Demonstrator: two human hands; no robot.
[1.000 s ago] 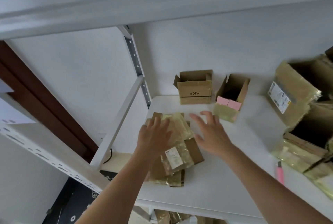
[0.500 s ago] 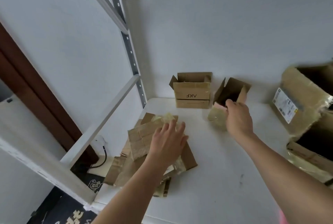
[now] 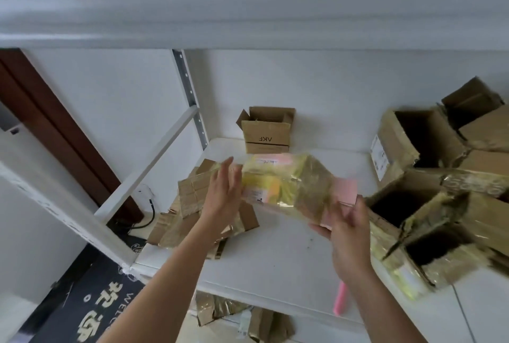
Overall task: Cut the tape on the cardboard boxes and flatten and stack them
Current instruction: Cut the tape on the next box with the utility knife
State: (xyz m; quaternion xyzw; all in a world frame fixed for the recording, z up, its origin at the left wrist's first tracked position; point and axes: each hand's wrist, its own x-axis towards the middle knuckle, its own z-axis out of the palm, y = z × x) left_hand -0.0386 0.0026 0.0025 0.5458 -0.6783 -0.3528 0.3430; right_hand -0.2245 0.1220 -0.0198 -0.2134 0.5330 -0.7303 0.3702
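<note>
While both hands hold it above the white shelf (image 3: pixel 275 268), a tape-wrapped cardboard box (image 3: pixel 289 185) with pink labels hangs in the air. Its right end is gripped by the right hand (image 3: pixel 347 235), fingers curled around it. At its left end, the left hand (image 3: pixel 223 199) presses with straight fingers. Left of this box lies a stack of flattened boxes (image 3: pixel 192 205); behind it stands an open box marked AKF (image 3: pixel 266 133); to its right sit more open boxes (image 3: pixel 429 177). A pink cutter (image 3: pixel 341 298) lies near the right wrist.
</note>
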